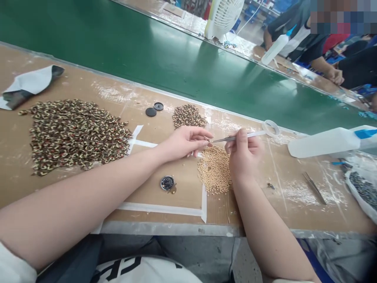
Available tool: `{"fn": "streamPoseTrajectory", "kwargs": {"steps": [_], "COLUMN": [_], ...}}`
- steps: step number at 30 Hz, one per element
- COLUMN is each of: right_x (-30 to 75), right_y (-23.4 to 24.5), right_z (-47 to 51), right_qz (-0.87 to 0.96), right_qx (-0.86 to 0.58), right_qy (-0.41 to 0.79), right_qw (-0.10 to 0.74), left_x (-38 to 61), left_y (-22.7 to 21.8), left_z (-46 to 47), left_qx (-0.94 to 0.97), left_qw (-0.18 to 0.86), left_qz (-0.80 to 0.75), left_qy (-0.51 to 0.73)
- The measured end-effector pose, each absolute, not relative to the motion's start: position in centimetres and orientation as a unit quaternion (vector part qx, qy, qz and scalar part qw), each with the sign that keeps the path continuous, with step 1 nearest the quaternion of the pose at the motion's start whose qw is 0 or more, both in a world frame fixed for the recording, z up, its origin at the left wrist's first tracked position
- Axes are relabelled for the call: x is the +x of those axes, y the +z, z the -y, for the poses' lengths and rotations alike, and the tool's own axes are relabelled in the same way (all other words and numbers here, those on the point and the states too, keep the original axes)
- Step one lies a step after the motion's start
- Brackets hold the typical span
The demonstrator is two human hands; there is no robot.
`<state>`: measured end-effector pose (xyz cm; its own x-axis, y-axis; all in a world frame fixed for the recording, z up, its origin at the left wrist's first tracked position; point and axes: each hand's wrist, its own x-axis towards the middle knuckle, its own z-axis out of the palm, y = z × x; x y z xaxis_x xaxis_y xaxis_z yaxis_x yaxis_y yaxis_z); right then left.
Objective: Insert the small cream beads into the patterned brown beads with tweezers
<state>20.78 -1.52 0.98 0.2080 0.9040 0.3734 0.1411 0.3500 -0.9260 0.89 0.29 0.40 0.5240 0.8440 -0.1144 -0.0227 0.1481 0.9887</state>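
Observation:
My right hand (244,153) is closed round a pair of tweezers (225,139), with the metal tips pointing left. At those tips, my left hand (190,140) pinches something too small to make out between thumb and fingers. Just below both hands lies a heap of small tan beads (215,171). Behind my left hand is a small pile of dark and cream curled pieces (188,116). A much larger pile of similar pieces (78,135), flecked with red, spreads to the left. Nearer me sits a small round dish (167,183) of dark, shiny contents.
Two black round caps (151,112) lie behind the dish. A white ring (271,128), spare tweezers (314,188), a white squeeze bottle (324,142) and a bag of dark pieces (363,188) are at right. Beyond the green belt (165,51) stand a fan (224,17) and a person's hands (335,74).

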Motion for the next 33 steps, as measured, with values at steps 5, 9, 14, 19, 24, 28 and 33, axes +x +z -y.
{"fn": "streamPoseTrajectory", "kwargs": {"steps": [5,9,14,19,24,28,33], "right_x": [20.84,20.99,21.02,21.04,21.04,20.99,21.04], "right_y": [0.64,0.62,0.74,0.54,0.37,0.48,0.49], "right_z": [1.13,1.0,1.06,0.99,0.92,0.93,0.93], "right_qz": [0.548,0.546,0.592,0.6,0.595,0.597,0.606], "right_qx": [-0.489,-0.501,-0.509,-0.514,-0.507,-0.505,-0.505], "right_qy": [0.311,0.321,0.311,0.3,0.312,0.313,0.312], "right_qw": [0.603,0.59,0.542,0.534,0.54,0.539,0.53], "left_x": [0.88,0.86,0.73,0.75,0.79,0.8,0.81], "left_y": [0.2,0.05,0.05,-0.03,-0.15,-0.28,-0.12], "left_z": [-0.13,0.23,0.4,0.32,0.24,0.19,0.19], "left_qx": [0.582,0.634,0.672,0.685,0.689,0.688,0.69], "left_qw": [0.66,0.627,0.597,0.583,0.581,0.586,0.586], "left_qz": [-0.353,-0.347,-0.34,-0.337,-0.329,-0.323,-0.322], "left_qy": [0.32,0.292,0.277,0.278,0.281,0.281,0.278]}}
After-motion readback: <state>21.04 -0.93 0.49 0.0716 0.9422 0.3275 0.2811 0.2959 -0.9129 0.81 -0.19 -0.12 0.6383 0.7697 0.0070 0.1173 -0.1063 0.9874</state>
